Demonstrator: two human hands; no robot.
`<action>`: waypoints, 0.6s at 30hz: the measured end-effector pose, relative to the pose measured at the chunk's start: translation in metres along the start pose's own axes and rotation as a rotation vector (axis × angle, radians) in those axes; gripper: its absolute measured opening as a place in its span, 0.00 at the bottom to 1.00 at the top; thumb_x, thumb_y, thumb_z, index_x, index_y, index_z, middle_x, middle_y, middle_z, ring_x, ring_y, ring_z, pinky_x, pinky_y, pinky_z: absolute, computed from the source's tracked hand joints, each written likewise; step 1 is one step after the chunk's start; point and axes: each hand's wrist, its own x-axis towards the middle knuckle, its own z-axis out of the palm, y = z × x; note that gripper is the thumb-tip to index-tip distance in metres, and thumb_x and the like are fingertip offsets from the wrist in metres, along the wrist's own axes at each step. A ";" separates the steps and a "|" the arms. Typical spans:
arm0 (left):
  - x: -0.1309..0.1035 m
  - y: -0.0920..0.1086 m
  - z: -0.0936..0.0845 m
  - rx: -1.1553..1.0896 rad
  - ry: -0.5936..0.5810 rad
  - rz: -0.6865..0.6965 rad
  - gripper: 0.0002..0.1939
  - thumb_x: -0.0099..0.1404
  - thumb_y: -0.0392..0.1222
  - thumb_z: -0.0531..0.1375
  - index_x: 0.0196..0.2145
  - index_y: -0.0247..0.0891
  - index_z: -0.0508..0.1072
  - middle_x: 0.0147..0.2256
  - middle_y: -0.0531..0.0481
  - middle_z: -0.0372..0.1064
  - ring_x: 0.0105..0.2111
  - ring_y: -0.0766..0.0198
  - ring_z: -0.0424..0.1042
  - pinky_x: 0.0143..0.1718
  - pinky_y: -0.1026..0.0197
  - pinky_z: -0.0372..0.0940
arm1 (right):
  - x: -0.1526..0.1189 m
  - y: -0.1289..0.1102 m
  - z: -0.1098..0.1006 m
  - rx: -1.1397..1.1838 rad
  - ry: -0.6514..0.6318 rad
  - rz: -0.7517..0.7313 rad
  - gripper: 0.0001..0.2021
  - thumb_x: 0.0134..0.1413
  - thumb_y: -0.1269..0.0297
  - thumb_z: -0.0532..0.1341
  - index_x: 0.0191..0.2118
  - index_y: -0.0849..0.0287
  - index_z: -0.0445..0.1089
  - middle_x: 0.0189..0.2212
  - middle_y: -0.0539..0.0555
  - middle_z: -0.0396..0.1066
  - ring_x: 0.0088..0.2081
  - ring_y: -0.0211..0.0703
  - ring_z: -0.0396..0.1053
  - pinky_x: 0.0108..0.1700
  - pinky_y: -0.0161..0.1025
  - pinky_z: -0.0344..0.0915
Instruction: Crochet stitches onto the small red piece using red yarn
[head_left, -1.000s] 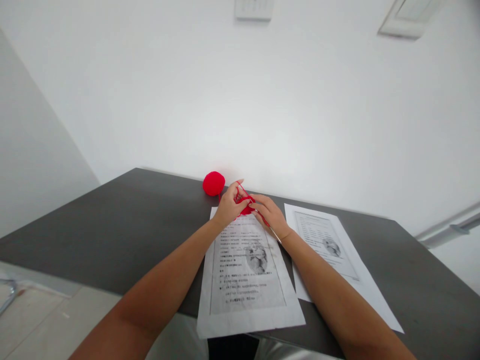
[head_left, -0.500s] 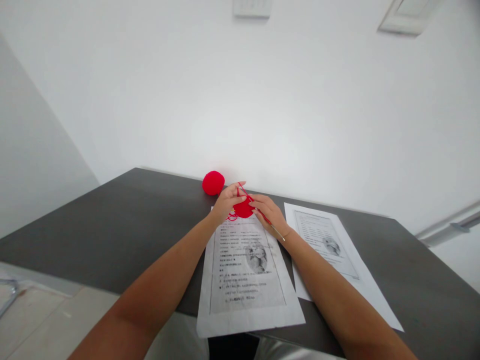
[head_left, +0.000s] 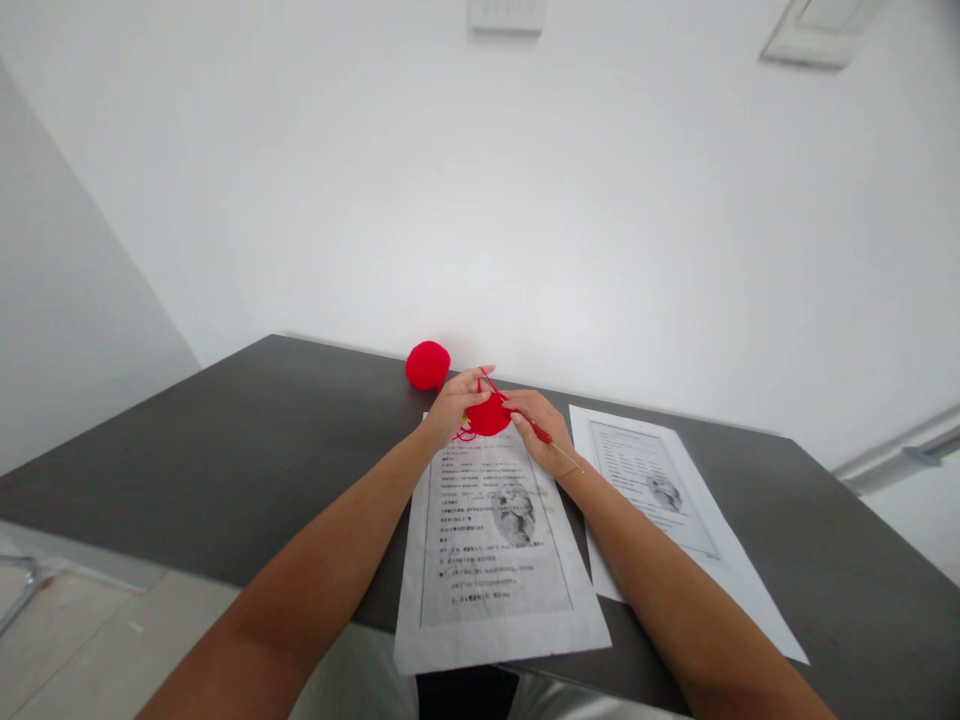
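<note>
White wall (head_left: 450, 220) filled the whole backdrop, and up against it ran the dark table (head_left: 247, 450), all the action gathered near the middle of its back edge. And there was the red piece (head_left: 489, 416), held between both hands above the top end of a printed sheet (head_left: 510, 605)! The left hand (head_left: 451, 405) had its thumb and some fingers clamped on the piece, seemingly to keep it steady, while one finger stood raised with yarn (head_left: 492, 384) over it, probably to hold that strand taut. Over on the right hand (head_left: 546, 428), the fingers were closed around the red grip of a hook (head_left: 541, 434); its metal shank slanted back towards the wrist, and the working tip was too small to make out.

Just beyond the left hand sat the ball (head_left: 428, 366), close to the back edge, presumably there so yarn could run freely. The sheet lay between the forearms, likely for easy reading, one corner overhanging the near edge. A second sheet (head_left: 724, 590) slanted towards the right side, partly beneath the right forearm.

Round the rest of it, the table's left half showed plain dark top, pale floor tiles (head_left: 82, 640) appeared past the near left edge, and a switch plate (head_left: 506, 14) sat high on the wall.
</note>
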 end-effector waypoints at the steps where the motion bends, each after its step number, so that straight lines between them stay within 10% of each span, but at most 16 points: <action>1: 0.000 0.000 0.000 0.009 0.000 0.000 0.27 0.50 0.36 0.67 0.49 0.32 0.71 0.26 0.55 0.68 0.25 0.69 0.67 0.30 0.65 0.58 | 0.000 0.000 0.000 0.004 0.001 0.013 0.09 0.66 0.65 0.52 0.45 0.54 0.69 0.45 0.59 0.75 0.48 0.47 0.73 0.50 0.49 0.71; 18: -0.001 0.005 -0.004 0.244 -0.068 -0.052 0.40 0.49 0.36 0.69 0.58 0.28 0.63 0.24 0.57 0.69 0.24 0.69 0.68 0.31 0.64 0.59 | 0.004 -0.002 -0.006 0.040 0.001 0.294 0.15 0.65 0.56 0.53 0.36 0.56 0.74 0.31 0.53 0.77 0.34 0.44 0.75 0.38 0.40 0.71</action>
